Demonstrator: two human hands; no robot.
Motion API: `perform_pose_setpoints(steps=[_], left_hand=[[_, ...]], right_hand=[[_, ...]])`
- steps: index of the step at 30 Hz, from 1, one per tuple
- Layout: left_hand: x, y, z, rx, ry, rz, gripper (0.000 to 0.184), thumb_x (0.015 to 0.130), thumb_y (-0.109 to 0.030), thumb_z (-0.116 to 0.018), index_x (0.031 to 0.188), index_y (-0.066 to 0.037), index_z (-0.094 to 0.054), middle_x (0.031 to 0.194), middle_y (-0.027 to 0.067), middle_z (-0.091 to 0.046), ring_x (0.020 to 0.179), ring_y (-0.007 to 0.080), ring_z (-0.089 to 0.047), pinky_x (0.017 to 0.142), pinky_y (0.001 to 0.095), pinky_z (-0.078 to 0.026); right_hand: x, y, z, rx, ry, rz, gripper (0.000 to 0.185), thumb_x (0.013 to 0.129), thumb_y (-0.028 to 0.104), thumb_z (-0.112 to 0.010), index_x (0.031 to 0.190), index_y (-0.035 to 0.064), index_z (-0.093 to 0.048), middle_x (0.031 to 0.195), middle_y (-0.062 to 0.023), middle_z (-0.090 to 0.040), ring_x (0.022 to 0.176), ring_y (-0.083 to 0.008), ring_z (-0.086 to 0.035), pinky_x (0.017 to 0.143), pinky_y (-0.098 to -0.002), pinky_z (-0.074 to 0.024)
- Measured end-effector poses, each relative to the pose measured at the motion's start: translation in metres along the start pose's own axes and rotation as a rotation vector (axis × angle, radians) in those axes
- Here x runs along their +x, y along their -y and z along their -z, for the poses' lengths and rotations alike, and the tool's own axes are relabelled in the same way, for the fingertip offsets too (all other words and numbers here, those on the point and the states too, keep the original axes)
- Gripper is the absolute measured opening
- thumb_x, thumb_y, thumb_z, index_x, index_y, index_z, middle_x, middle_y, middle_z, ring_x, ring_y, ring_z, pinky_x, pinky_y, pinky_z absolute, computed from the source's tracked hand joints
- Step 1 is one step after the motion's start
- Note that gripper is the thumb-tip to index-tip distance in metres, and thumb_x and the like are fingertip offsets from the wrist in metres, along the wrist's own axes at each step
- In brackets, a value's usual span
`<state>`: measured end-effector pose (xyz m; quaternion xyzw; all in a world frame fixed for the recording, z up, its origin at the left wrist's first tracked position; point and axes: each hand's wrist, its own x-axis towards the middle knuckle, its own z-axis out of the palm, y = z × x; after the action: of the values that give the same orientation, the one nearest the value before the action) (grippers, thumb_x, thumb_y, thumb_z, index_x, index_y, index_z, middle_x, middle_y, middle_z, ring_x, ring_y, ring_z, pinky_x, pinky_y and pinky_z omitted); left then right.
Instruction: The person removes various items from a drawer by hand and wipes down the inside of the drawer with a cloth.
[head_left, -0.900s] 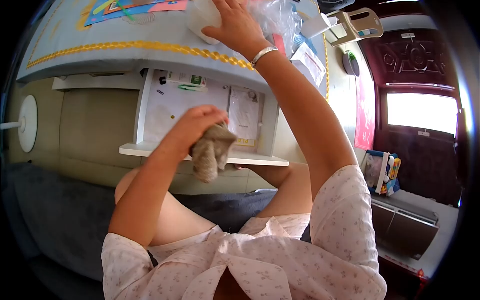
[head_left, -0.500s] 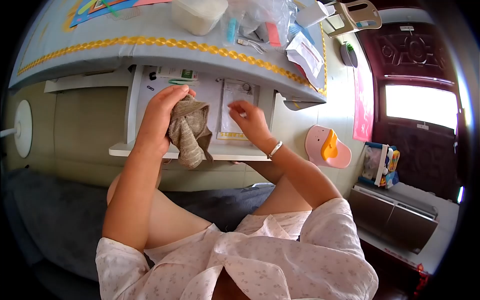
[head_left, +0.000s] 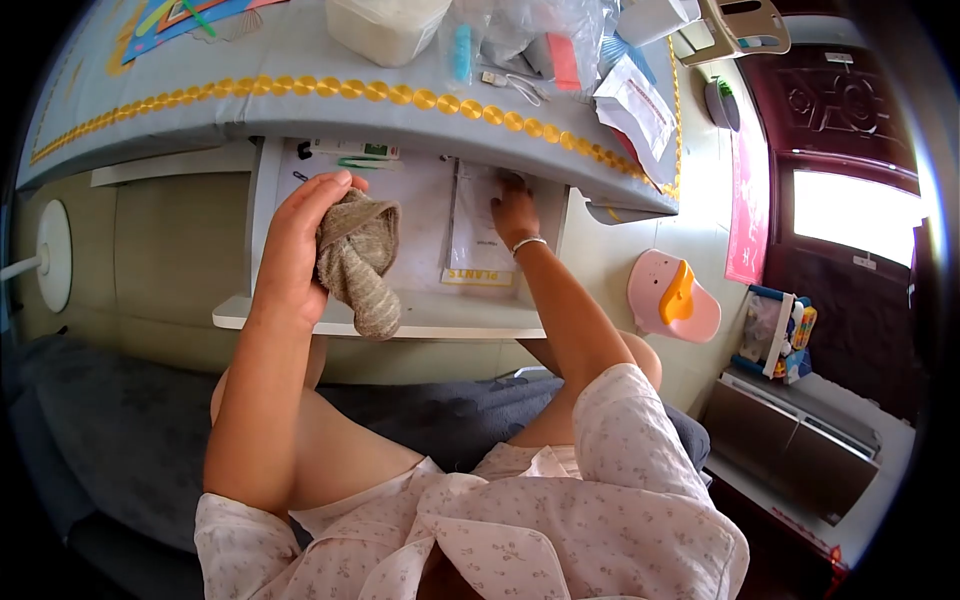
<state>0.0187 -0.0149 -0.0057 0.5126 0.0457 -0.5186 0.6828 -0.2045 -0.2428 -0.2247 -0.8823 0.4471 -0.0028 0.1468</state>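
My left hand [head_left: 298,245] is wrapped round a brown knitted cloth [head_left: 360,255], which hangs over the front left part of an open white drawer [head_left: 400,325]. Inside the drawer, at the right, my right hand [head_left: 515,210] reaches down over a clear flat packet [head_left: 478,235] with yellow lettering at its lower edge. The fingertips of that hand are in shadow near the drawer's back, and whatever they touch is hard to make out. Behind the cloth lie a green item [head_left: 367,163] and a white and green box [head_left: 355,149].
The table [head_left: 200,115] above the drawer bears a plastic tub [head_left: 388,30], clear bags [head_left: 545,25], a white cable [head_left: 515,85] and a white packet [head_left: 637,105]. A pink and orange seat [head_left: 672,297] stands on the floor at the right.
My right hand has come down from the tub on the table and moved to the back right of the drawer. My left hand has shifted left with the cloth.
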Motion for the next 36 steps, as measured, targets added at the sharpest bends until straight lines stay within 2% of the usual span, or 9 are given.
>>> perform_pose_setpoints(steps=[4,8,10,13,17,19,25,31,36], left_hand=[[-0.001,0.001,-0.001,0.010,0.015,0.022,0.021,0.089,-0.025,-0.063,0.092,-0.004,-0.063,0.081,0.0014,-0.057,0.075,0.0115,-0.058,0.067,0.0278,-0.048],[-0.003,0.005,0.001,0.007,0.074,0.026,0.021,0.088,-0.025,-0.063,0.092,-0.004,-0.064,0.082,0.0014,-0.057,0.075,0.0115,-0.058,0.067,0.0276,-0.049],[-0.004,0.007,0.000,0.003,0.089,0.026,0.021,0.088,-0.025,-0.063,0.092,-0.004,-0.064,0.082,0.0013,-0.058,0.075,0.0114,-0.058,0.068,0.0274,-0.049],[-0.005,0.006,-0.002,0.009,0.079,0.020,0.019,0.089,-0.024,-0.062,0.093,-0.006,-0.064,0.082,0.0014,-0.058,0.076,0.0108,-0.058,0.068,0.0263,-0.048],[-0.004,0.006,-0.004,0.029,0.105,0.026,0.023,0.088,-0.027,-0.064,0.092,-0.004,-0.064,0.082,0.0017,-0.058,0.076,0.0114,-0.058,0.069,0.0270,-0.048],[-0.003,0.005,-0.005,0.035,0.116,0.029,0.023,0.088,-0.027,-0.064,0.092,-0.004,-0.064,0.082,0.0017,-0.058,0.076,0.0114,-0.059,0.069,0.0271,-0.048],[-0.003,0.005,-0.003,0.021,0.133,0.042,0.024,0.087,-0.028,-0.064,0.092,-0.004,-0.064,0.081,0.0015,-0.058,0.075,0.0112,-0.058,0.068,0.0269,-0.048],[0.000,0.007,-0.003,0.009,0.125,0.018,0.024,0.087,-0.027,-0.064,0.092,-0.004,-0.063,0.081,0.0019,-0.058,0.076,0.0115,-0.059,0.067,0.0277,-0.049],[0.003,0.009,-0.001,-0.035,0.104,0.020,0.022,0.088,-0.025,-0.063,0.094,-0.004,-0.063,0.085,0.0043,-0.059,0.077,0.0144,-0.059,0.069,0.0297,-0.049]], right_hand=[[-0.024,0.012,0.027,-0.038,0.246,-0.009,0.032,0.081,0.012,-0.063,0.113,0.0069,-0.059,0.123,-0.0138,-0.055,0.110,-0.0337,-0.054,0.096,-0.0418,-0.0458],[-0.036,0.011,0.027,0.120,0.065,-0.086,0.046,0.078,0.023,-0.071,0.116,0.0029,-0.054,0.118,-0.0169,-0.056,0.111,-0.0350,-0.054,0.094,-0.0414,-0.0477],[-0.030,0.003,0.010,0.212,0.022,-0.476,0.062,0.069,0.032,-0.081,0.114,-0.0014,-0.054,0.121,-0.0189,-0.056,0.116,-0.0338,-0.053,0.098,-0.0410,-0.0442],[-0.022,-0.001,-0.003,0.075,0.008,-0.505,0.084,0.058,0.039,-0.088,0.117,-0.0068,-0.049,0.120,-0.0214,-0.058,0.113,-0.0326,-0.057,0.096,-0.0402,-0.0470],[-0.011,0.001,0.004,0.141,0.082,-0.664,0.082,0.055,0.040,-0.090,0.113,-0.0064,-0.055,0.114,-0.0204,-0.063,0.106,-0.0339,-0.062,0.091,-0.0389,-0.0506],[-0.006,0.001,0.015,0.237,0.247,-0.613,0.075,0.054,0.039,-0.090,0.107,-0.0063,-0.061,0.105,-0.0193,-0.068,0.100,-0.0310,-0.066,0.085,-0.0369,-0.0528],[-0.008,-0.009,-0.012,0.678,0.148,-0.700,0.053,0.059,0.016,-0.087,0.104,0.0000,-0.066,0.101,-0.0142,-0.070,0.093,-0.0241,-0.067,0.076,-0.0362,-0.0530],[-0.013,0.009,-0.017,1.213,0.081,-0.885,0.048,0.068,-0.006,-0.074,0.113,0.0023,-0.058,0.107,-0.0138,-0.065,0.099,-0.0309,-0.064,0.084,-0.0457,-0.0543],[-0.033,0.024,0.028,1.445,0.174,-0.842,0.050,0.071,-0.006,-0.073,0.116,0.0005,-0.053,0.109,-0.0140,-0.063,0.099,-0.0320,-0.063,0.083,-0.0482,-0.0534]])
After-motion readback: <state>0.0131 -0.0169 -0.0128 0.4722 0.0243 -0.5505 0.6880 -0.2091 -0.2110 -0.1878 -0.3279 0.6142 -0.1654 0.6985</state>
